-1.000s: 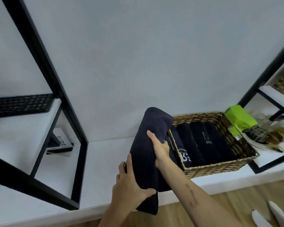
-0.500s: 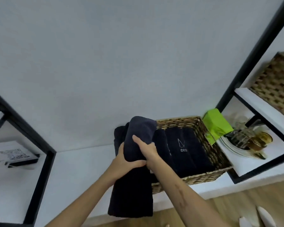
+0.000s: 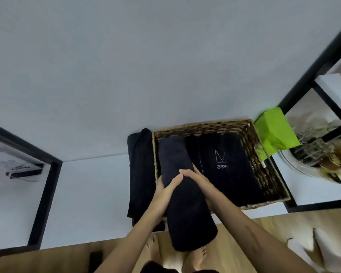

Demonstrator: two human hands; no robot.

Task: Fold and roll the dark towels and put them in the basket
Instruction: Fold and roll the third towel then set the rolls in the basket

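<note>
My left hand (image 3: 165, 191) and right hand (image 3: 197, 182) both wrap a rolled towel (image 3: 183, 194), fingers curled round its middle. Its far end sits inside the basket (image 3: 264, 164) at the left wall, near end sticking out over the front rim. More towels (image 3: 224, 166) lie inside; another towel (image 3: 140, 170) lies on the bench (image 3: 91, 194) just left of the basket.

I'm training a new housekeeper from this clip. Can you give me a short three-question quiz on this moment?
1. True or false: both hands grip the rolled towel.
2. Where does the towel's far end lie? A) over the basket's left side B) on the floor C) on the plate
3. What lies on the shelf just left of the basket?

Key: 1 true: left hand, right hand. 2 A. 3 another dark towel.
</note>
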